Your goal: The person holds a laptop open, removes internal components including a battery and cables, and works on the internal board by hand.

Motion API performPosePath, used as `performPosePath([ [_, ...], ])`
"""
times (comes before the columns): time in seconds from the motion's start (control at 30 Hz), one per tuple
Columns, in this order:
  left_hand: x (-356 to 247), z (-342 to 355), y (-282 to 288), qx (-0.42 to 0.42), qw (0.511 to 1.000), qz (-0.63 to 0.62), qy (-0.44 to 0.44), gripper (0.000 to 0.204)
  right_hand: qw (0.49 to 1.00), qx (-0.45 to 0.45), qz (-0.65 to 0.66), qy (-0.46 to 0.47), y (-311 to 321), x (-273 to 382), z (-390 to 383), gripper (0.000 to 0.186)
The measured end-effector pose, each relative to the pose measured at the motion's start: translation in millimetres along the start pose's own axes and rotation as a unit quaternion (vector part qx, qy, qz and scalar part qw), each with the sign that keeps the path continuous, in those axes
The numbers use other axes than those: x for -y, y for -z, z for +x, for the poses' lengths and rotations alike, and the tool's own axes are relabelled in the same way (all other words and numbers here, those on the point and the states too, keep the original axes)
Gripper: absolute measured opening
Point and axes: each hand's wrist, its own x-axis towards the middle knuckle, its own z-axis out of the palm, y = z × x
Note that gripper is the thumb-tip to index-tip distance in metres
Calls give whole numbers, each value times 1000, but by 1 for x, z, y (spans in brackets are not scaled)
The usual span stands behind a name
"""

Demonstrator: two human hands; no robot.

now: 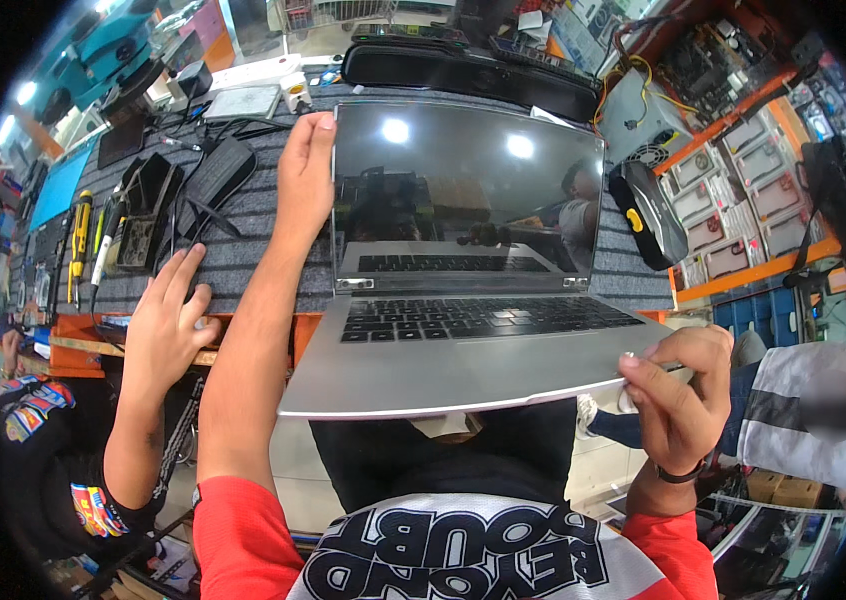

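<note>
An open silver laptop point(458, 372) is held over the front edge of a grey striped mat, its base tilted out toward me. Its dark screen point(458, 190) reflects two ceiling lights, and silver hinges point(355, 283) show along the lower screen edge. My left hand point(308, 165) is closed on the screen's upper left edge, with the forearm running down beside the laptop. At the base's front right corner, my right hand point(678, 395) grips with thumb and fingers, wearing a dark wrist band.
A co-worker's hand point(173, 320) rests at the mat's left, near screwdrivers point(81, 240) and black cables point(228, 195). A long black bar point(413, 68) lies behind the screen. Orange-framed shelves point(713, 200) hold boxed parts at right, beside another person point(803, 410).
</note>
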Motion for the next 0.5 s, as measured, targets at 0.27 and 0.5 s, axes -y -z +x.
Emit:
performPosePath([
  [0.27,18,3,6,-1,998,-57,-5,26,999,-42,22,-20,9,-33,-25,28],
  [0.5,-4,-3,-4,-19,1000,-1,-11,25,930,-247,257,-93,-14,-119,-87,45],
])
